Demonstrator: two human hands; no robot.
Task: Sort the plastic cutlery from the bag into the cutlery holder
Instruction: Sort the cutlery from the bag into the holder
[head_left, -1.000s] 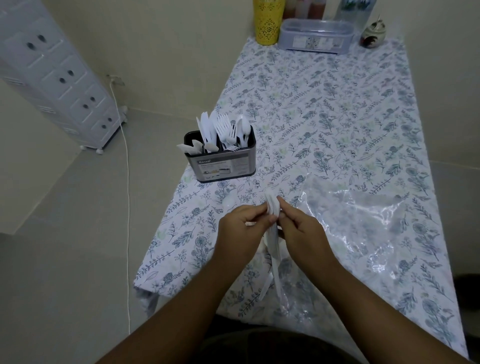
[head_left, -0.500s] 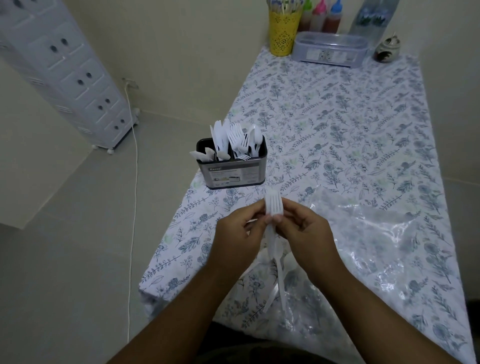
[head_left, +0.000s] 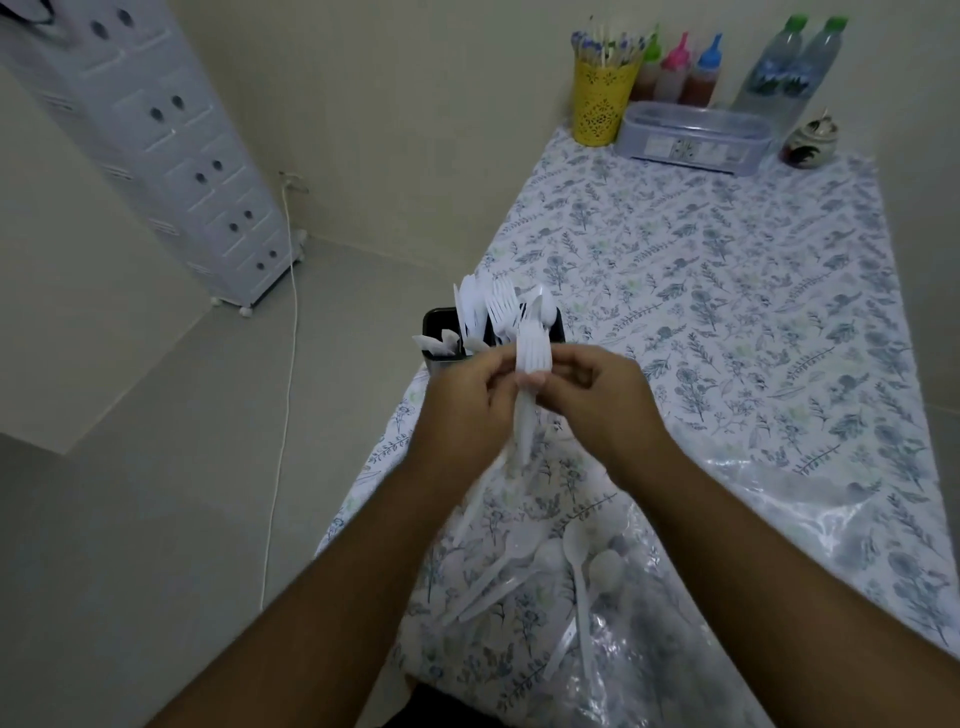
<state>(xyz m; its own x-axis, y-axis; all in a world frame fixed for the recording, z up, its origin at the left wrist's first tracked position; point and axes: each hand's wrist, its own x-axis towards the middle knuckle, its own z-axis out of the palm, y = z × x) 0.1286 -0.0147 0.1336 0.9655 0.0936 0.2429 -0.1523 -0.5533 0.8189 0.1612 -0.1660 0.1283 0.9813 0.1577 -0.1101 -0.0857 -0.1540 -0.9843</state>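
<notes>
Two hands up, our left hand (head_left: 462, 402) and right hand (head_left: 597, 400) both pinching white forks (head_left: 531, 364), cutlery holder (head_left: 441, 343) just beyond, clear bag (head_left: 779, 519) near right.

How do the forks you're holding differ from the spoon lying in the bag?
The forks are stacked, held upright, pinched by the left hand and right hand; the spoon lies flat and single, untouched. The forks end in tines, the spoon in a rounded bowl. Both are white plastic.

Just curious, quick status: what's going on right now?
Both hands, left and right, pinch white forks. Cutlery holder behind, partly filled. Spoons remain on bag.
</notes>
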